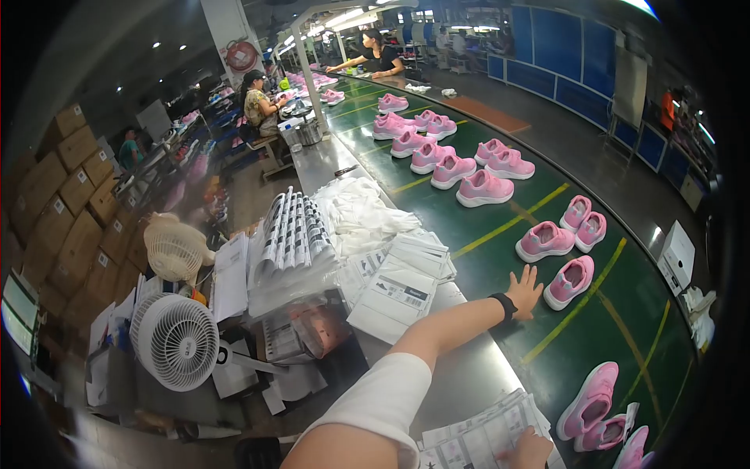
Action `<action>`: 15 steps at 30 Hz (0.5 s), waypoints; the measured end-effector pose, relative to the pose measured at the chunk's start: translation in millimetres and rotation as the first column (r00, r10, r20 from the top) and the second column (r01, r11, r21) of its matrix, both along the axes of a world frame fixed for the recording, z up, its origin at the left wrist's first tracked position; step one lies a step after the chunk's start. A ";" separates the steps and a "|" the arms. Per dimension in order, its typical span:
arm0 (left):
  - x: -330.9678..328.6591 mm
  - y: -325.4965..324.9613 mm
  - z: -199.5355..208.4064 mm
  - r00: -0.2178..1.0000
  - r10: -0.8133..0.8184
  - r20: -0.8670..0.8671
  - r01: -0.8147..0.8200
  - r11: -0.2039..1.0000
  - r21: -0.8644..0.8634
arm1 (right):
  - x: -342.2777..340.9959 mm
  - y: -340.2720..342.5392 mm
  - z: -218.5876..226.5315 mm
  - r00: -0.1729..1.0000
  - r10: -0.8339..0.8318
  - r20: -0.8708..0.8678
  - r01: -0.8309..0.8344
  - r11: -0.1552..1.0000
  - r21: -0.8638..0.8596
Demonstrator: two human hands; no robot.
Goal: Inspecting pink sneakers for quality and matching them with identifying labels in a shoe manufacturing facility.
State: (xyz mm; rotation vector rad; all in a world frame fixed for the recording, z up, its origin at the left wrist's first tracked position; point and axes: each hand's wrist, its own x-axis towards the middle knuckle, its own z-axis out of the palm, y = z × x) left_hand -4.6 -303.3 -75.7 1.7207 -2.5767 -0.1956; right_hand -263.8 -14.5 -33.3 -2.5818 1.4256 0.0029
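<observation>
My left hand (525,294), wearing a dark wristband, reaches over the green conveyor belt (500,234) with its fingers spread. It holds nothing and is nearest to a pink shoe (569,283) with a white sole, just right of the fingertips. Another pink shoe (544,241) sits beyond it, beside a pair of pink shoes (584,222). At the lower edge, my right hand (528,451) is partly in view, closed on a stack of printed paper sheets (476,439). More pink shoes (591,400) rest on the belt right of that hand; one has a white tag.
Left of the belt, a metal table (461,344) carries printed packets (398,285), crumpled white material (359,211) and curled label sheets (291,234). Two fans (176,341) stand further left. Several pink shoes (453,168) line the far belt. A white box (676,254) stands beyond the right edge.
</observation>
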 end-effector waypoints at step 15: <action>-16.7 -49.9 -8.0 0.950 -0.209 -0.231 0.127 0.937 -0.327 | 20.8 2.9 13.8 0.959 -0.171 -0.227 0.184 0.982 0.036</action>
